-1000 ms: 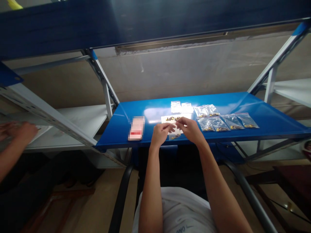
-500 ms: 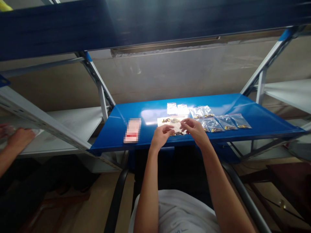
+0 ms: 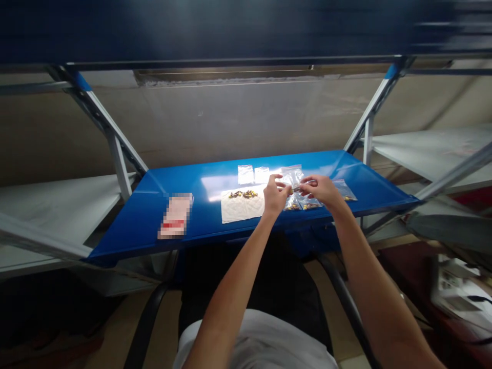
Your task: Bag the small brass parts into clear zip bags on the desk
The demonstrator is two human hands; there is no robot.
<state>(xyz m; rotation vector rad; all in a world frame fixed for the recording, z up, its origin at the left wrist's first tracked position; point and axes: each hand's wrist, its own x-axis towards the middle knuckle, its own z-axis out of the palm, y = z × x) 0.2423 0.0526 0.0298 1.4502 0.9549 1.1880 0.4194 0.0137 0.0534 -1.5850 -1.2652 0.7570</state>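
My left hand (image 3: 275,196) and my right hand (image 3: 318,187) meet over the small clear zip bags on the right half of the blue table. The fingertips of both hands are closed at the lower end of a zip bag (image 3: 292,173), where brown-and-yellow capsules show. My fingers partly hide this bag. Nearer the front edge, filled bags (image 3: 310,202) lie below my hands, and another filled bag (image 3: 348,190) lies to the right. Left of my hands, a cream cloth or sheet (image 3: 243,210) bears a short row of capsules (image 3: 243,194).
Two flat bags (image 3: 245,175) lie behind the cream sheet. A pixelated pink-and-red item (image 3: 176,216) is at the table's left. Slanted metal braces (image 3: 111,130) flank the blue table (image 3: 207,225). A dark blue shelf (image 3: 230,33) hangs overhead.
Both hands have moved right, from over the cream sheet to the zip bags. The capsules near the sheet's front edge no longer show there. The view has turned right, and another person's hands have left it.
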